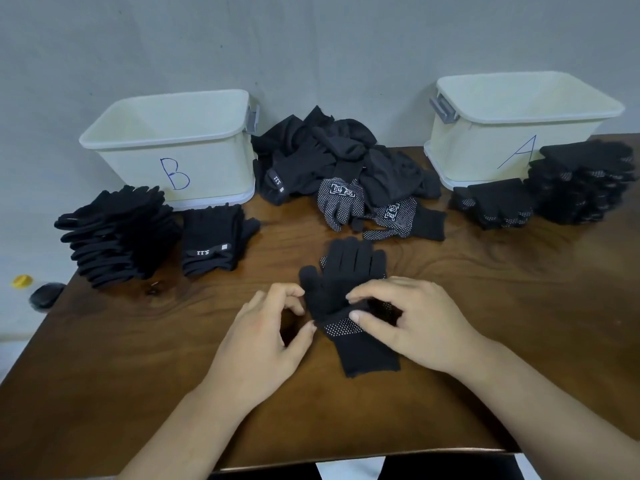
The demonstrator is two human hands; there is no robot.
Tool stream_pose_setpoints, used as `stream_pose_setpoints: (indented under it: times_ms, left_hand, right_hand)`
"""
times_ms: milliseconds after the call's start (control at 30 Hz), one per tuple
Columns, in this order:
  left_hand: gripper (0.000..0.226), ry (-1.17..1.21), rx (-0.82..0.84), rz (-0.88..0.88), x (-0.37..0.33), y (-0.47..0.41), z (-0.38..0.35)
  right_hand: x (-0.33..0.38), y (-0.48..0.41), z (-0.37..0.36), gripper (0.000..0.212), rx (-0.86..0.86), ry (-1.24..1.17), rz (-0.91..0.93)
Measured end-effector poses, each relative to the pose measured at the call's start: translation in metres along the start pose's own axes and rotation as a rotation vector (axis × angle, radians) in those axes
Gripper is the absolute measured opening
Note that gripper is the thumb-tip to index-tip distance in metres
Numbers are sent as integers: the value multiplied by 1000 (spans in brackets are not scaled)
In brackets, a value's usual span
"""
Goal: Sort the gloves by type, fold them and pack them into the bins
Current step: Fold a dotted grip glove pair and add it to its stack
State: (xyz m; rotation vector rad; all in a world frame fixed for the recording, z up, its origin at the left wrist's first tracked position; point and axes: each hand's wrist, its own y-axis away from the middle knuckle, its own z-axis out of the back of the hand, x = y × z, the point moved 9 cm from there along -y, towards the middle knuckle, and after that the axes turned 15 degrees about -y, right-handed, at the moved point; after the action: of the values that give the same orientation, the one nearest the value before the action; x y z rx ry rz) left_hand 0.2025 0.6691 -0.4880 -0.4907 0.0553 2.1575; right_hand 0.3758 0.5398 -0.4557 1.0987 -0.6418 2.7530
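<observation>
A pair of black dotted gloves (346, 271) lies flat in the middle of the brown table (519, 306), fingers pointing away from me. My right hand (412, 320) pinches the upper glove's palm layer and lifts it, showing white dots beneath. My left hand (266, 337) pinches the gloves' left edge between thumb and fingers. An unsorted heap of black gloves (332, 157) sits at the back between bin B (173, 133) on the left and bin A (519, 102) on the right. Both bins look empty.
Folded plain gloves are stacked (114, 237) in front of bin B, with a labelled pair (211, 244) beside them. Folded dotted gloves form two stacks (581, 181) in front of bin A. Two dotted gloves (367, 209) lie loose at the heap's front.
</observation>
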Motion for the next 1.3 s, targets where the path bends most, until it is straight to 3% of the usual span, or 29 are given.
stream_pose_setpoints:
  times_ms: [100, 167, 267, 400, 600, 733, 867, 1100, 1300]
  left_hand:
    - [41, 38, -8, -11, -7, 2, -1]
    - [39, 90, -15, -22, -10, 3, -1]
    - [46, 69, -11, -12, -13, 1, -2]
    - [80, -91, 7, -40, -19, -4, -8]
    - [82, -95, 1, -42, -16, -6, -9]
    - [87, -95, 6, -28, -15, -7, -10]
    - [95, -83, 5, 15, -11, -6, -12]
    - [90, -97, 9, 2, -12, -6, -11]
    - [65, -153, 44, -54, -17, -5, -13]
  right_hand:
    - [10, -3, -10, 43, 118, 200, 87]
    - [14, -6, -15, 40, 146, 254, 122]
    - [14, -10, -10, 32, 109, 205, 110]
    - [11, -20, 1, 29, 102, 152, 88]
    - [14, -35, 36, 29, 31, -85, 90]
    - [18, -13, 16, 34, 214, -35, 176]
    - [1, 19, -13, 35, 307, -63, 107]
    - [-2, 25, -9, 34, 238, -190, 37]
    - [-3, 33, -19, 31, 359, -136, 78]
